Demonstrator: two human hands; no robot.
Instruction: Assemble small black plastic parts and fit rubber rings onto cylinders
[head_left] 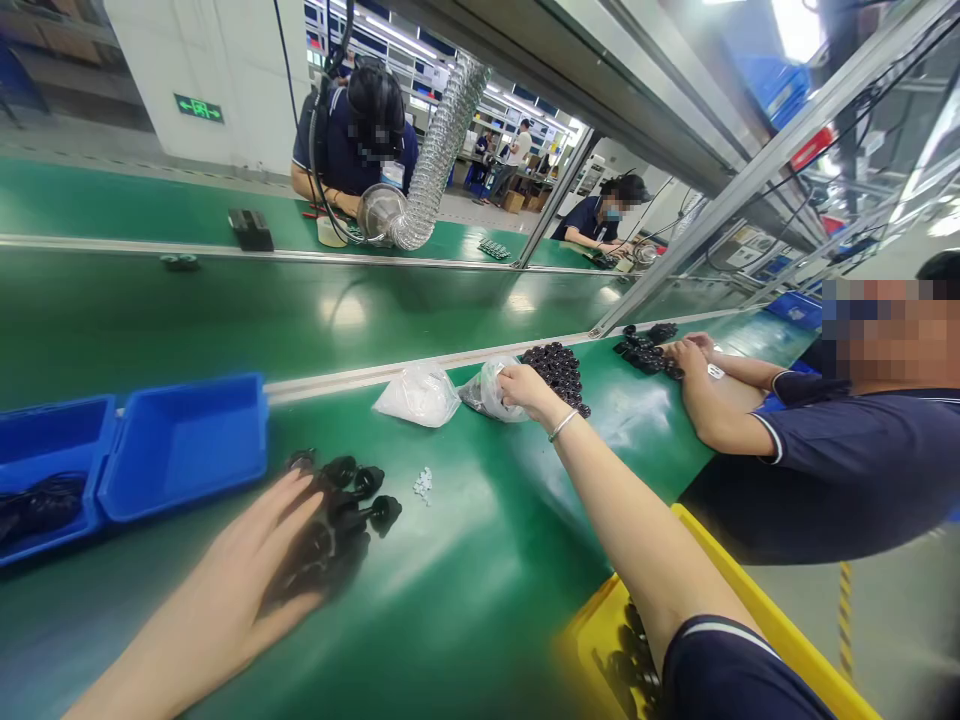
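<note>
My left hand is curved over a cluster of black round parts on the green table, its fingers around several of them. My right hand reaches to the mouth of a clear plastic bag with dark contents; its fingers are pressed together at the bag's rim. Left of that bag lies another bag of white pieces. A small pile of pale bits rests between my hands. Black round parts stand in rows just behind my right hand.
Two blue bins sit at the left, one holding dark items. A yellow bin with black parts is under my right arm. A co-worker's hands handle black parts at right. A metal post rises beyond the table's divider.
</note>
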